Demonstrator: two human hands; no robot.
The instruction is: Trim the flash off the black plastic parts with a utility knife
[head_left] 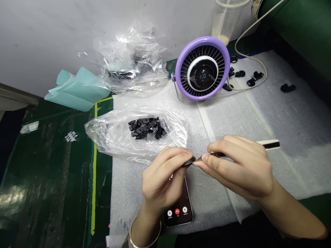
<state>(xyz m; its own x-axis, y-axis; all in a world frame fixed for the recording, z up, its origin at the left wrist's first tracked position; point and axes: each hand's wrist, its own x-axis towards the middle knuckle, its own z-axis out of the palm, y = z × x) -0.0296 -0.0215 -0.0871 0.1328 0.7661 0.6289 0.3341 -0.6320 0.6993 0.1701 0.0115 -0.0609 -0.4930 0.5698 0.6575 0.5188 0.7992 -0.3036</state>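
Note:
Between thumb and fingers, my left hand (165, 175) pinches a small round black plastic part (189, 161). My right hand (243, 167) is closed around a slim craft knife (271, 144) with a white and black handle. The knife's pointed tip is at the right edge of the black part; whether it touches cannot be made out. Under my left hand lies a phone (184, 220) with call buttons lit, its upper part covered by the hand. Just beyond the hands, a clear plastic bag (113, 132) holds several similar black plastic parts (147, 127).
A purple fan (180, 74) stands at the back, with a plastic cup (222, 26) behind it. Loose black parts (288, 88) and a white cable (265, 70) lie to the right. More clear bags (144, 69) and a teal sheet (80, 89) sit at back left.

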